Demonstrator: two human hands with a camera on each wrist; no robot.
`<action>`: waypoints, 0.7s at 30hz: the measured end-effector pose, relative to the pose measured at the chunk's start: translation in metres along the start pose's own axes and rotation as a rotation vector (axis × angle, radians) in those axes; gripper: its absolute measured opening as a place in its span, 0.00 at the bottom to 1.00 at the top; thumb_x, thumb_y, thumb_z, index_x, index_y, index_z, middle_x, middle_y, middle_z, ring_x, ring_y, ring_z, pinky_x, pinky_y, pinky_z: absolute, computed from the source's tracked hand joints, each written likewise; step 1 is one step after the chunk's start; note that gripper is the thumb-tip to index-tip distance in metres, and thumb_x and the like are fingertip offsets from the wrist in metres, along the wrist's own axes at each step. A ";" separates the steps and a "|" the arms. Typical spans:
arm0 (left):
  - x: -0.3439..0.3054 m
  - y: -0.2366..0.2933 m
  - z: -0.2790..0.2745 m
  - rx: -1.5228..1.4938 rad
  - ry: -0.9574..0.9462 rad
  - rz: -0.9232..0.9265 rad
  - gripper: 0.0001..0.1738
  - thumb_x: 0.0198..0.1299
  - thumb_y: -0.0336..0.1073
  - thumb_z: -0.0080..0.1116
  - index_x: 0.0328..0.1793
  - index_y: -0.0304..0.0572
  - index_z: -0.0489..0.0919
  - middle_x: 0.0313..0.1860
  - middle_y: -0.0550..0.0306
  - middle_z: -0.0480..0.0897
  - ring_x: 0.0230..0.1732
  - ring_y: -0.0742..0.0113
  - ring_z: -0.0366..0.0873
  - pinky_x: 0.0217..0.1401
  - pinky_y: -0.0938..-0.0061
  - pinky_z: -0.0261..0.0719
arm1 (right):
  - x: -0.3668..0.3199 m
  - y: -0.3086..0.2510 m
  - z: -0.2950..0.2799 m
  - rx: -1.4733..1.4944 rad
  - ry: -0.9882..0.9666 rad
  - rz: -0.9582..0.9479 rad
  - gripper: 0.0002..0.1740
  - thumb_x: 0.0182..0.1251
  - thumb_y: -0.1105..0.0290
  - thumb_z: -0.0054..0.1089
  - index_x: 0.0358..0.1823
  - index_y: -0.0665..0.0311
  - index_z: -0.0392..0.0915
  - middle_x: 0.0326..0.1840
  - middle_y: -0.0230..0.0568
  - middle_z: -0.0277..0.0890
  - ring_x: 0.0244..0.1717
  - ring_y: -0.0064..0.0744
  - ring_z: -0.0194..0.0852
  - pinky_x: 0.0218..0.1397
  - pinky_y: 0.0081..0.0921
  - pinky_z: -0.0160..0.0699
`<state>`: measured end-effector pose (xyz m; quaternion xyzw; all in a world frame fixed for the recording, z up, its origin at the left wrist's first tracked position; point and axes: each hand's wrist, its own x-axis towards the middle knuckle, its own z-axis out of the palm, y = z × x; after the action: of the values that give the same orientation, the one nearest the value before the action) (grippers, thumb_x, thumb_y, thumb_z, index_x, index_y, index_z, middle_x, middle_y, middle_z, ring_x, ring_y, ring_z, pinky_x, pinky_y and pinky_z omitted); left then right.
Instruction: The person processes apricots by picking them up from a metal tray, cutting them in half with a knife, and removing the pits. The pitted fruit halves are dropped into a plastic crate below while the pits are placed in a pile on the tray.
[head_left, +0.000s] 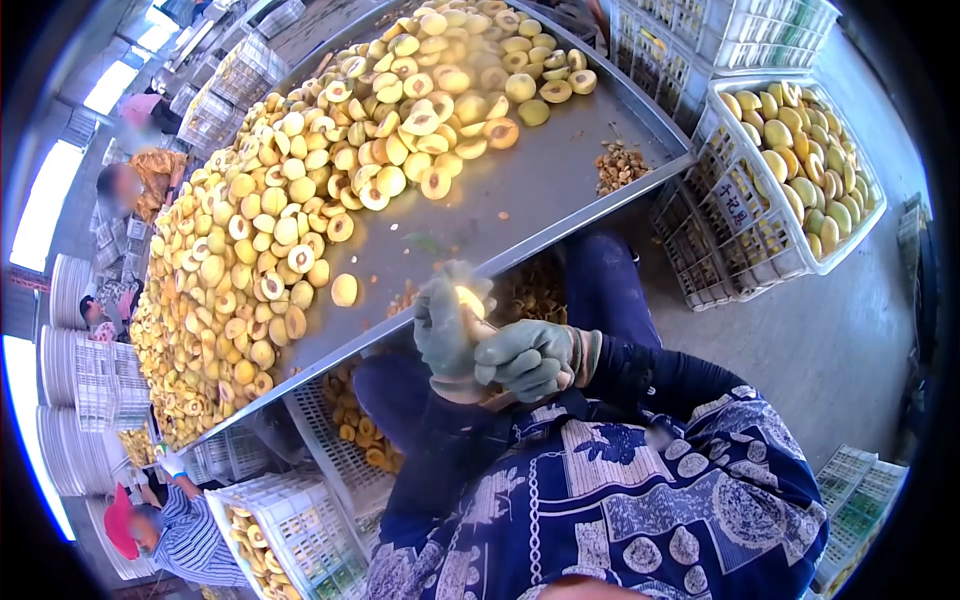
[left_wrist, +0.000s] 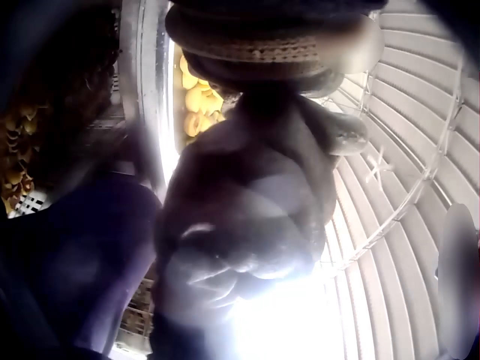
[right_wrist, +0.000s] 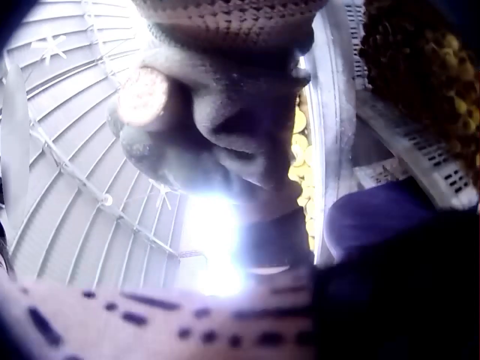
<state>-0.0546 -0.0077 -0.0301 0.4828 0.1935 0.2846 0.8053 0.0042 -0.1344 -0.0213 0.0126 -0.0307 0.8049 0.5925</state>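
Observation:
Above the lap in the head view, the gloved left hand (head_left: 445, 335) pinches a bright yellow fruit (head_left: 470, 302) near its fingertips. Beside it, the gloved right hand (head_left: 537, 358) is curled, its knuckles close against the left hand. In the right wrist view, a pale round end (right_wrist: 142, 96), like that of a handle, sticks out of the right hand's (right_wrist: 217, 127) fist; the rest is hidden. The left wrist view shows the left hand (left_wrist: 247, 202) dark and blurred, the fruit not discernible. Halved yellow fruits (head_left: 290, 230) lie heaped on the metal table (head_left: 400, 245).
A full fruit crate (head_left: 765, 210) stands right of the table, near stacked crates. A small pile of pits (head_left: 622, 167) lies at the table's right corner. Below the table edge are more crates (head_left: 300, 530) with fruit. A person in a red cap (head_left: 125, 520) and others work along the left.

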 end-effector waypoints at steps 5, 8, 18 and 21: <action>0.000 -0.008 0.003 -0.034 0.019 0.077 0.16 0.63 0.43 0.58 0.52 0.45 0.78 0.47 0.53 0.81 0.38 0.61 0.82 0.34 0.70 0.85 | 0.006 0.015 -0.020 0.301 -0.338 -0.019 0.18 0.75 0.67 0.36 0.42 0.78 0.71 0.09 0.22 0.53 0.03 0.12 0.48 0.02 0.13 0.49; 0.001 0.000 -0.005 0.084 0.129 0.159 0.16 0.63 0.44 0.58 0.51 0.43 0.78 0.45 0.55 0.81 0.37 0.62 0.82 0.32 0.72 0.83 | 0.012 0.018 -0.022 0.255 -0.300 -0.030 0.19 0.75 0.67 0.36 0.43 0.79 0.70 0.09 0.22 0.53 0.03 0.12 0.48 0.02 0.13 0.49; 0.016 0.125 -0.201 1.415 0.402 0.116 0.24 0.59 0.49 0.60 0.49 0.34 0.80 0.48 0.50 0.82 0.49 0.59 0.79 0.54 0.71 0.75 | 0.021 -0.009 -0.044 -0.464 0.865 -0.044 0.13 0.63 0.63 0.57 0.36 0.69 0.76 0.14 0.28 0.65 0.10 0.19 0.60 0.10 0.18 0.59; 0.046 0.113 -0.200 1.635 0.336 0.155 0.25 0.57 0.49 0.60 0.51 0.34 0.79 0.47 0.46 0.82 0.52 0.57 0.78 0.57 0.68 0.72 | 0.035 -0.018 -0.057 -0.529 1.049 -0.132 0.13 0.59 0.64 0.58 0.30 0.68 0.75 0.18 0.34 0.70 0.11 0.25 0.64 0.12 0.24 0.61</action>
<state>-0.1676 0.1974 -0.0237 0.8777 0.4226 0.1774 0.1400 0.0114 -0.0917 -0.0752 -0.5332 0.0677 0.6301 0.5604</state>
